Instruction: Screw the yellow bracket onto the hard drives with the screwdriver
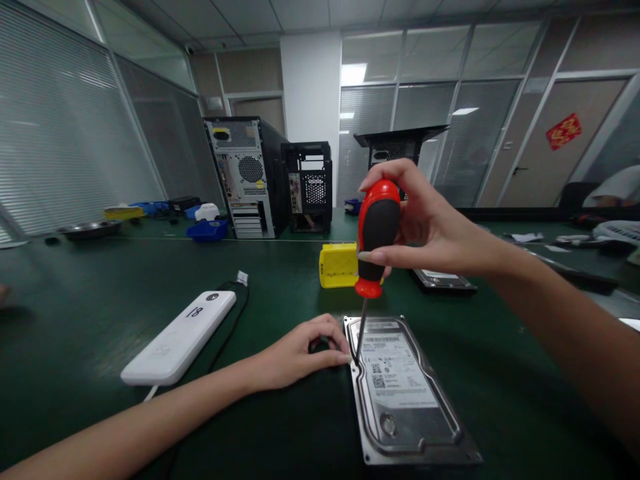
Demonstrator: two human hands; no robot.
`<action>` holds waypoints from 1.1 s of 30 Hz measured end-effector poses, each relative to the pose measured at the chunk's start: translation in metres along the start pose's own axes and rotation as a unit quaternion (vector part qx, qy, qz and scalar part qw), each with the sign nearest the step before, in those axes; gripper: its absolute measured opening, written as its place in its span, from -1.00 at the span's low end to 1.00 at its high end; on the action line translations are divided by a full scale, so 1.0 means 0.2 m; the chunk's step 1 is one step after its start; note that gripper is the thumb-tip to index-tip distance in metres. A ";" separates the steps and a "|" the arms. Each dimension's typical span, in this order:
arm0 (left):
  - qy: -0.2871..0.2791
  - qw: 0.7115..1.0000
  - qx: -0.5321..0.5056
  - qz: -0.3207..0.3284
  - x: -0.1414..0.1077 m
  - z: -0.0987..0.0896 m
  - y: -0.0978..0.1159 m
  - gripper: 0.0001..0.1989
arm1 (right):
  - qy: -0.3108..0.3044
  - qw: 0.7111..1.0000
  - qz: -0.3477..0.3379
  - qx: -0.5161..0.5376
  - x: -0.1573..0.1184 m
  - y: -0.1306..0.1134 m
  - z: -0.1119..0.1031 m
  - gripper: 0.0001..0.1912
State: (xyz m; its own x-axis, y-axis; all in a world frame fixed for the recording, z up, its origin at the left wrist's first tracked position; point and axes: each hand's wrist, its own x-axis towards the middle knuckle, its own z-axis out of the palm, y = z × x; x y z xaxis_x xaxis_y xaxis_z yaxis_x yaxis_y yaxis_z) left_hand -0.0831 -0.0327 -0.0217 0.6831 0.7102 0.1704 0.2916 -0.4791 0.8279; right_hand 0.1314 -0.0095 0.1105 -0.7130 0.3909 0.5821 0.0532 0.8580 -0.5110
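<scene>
A silver hard drive with a white label lies flat on the green table. My right hand grips the red and black handle of a screwdriver from above. The screwdriver stands nearly upright, its tip at the drive's left edge. Close to that tip, my left hand rests against the same edge, thumb and forefinger curled near each other. Whether those fingers pinch anything small is hidden. Behind the screwdriver sits a yellow plastic bin, partly covered by the handle.
A white power bank marked 18 lies left with a black cable. A second hard drive is behind my right hand. Computer cases stand at the back, near a blue bin and a metal dish. Another person's arm shows far right.
</scene>
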 end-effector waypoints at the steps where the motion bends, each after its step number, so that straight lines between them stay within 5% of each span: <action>1: 0.007 1.000 -0.005 0.004 0.00 0.01 -0.01 -0.87 | 0.004 1.000 0.004 0.007 0.00 0.01 0.00 -0.42; 12: 0.036 0.999 0.003 0.007 0.00 0.05 0.00 -0.89 | 0.004 0.998 0.033 0.052 0.01 0.05 -0.04 -0.41; 33: 0.088 0.986 0.128 0.065 -0.04 0.06 0.01 -0.87 | -0.017 0.999 0.033 -0.018 0.00 0.02 -0.03 -0.40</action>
State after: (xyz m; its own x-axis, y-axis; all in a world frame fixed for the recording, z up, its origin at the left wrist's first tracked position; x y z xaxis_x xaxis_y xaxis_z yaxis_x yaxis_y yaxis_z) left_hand -0.0801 -0.0461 -0.0269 0.6061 0.7016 0.3748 0.3836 -0.6706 0.6349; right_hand 0.1364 -0.0031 0.1120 -0.7310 0.4353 0.5255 0.1250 0.8425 -0.5241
